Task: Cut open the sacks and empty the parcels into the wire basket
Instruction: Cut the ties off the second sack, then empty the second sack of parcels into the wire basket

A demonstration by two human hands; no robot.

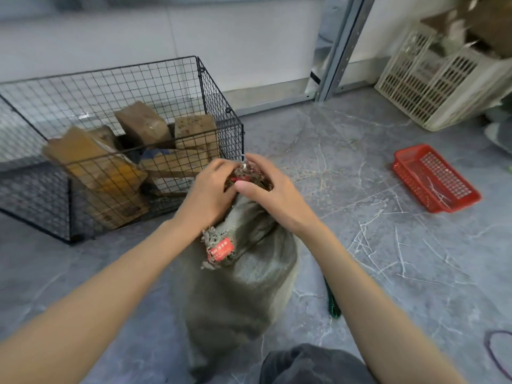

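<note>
A: Two hands on it. My left hand (206, 195) and right hand (273, 195) are both curled round the bunched neck of the grey woven sack (238, 278), which stands on the floor right in front of me.
B: Cutter in hand?
A: Can't tell. Something red shows between the fingers at the neck, either a tool or a tag. The end of a white cable tie (244, 164) pokes out above it.
B: Basket?
A: The wire basket (219, 106) is just beyond the sack to its left, with several cardboard parcels (142, 124) inside. A red plastic tray (448, 167) sits well off to the sack's right with thin white strips in it, likely cut ties.
B: Step?
A: Opening the neck, I'd say. To do it well I'd clamp the gather below the tie with the left hand so the fabric is taut. I'd cut only the tie, blade away from the fingers, then turn the mouth toward the basket.
</note>
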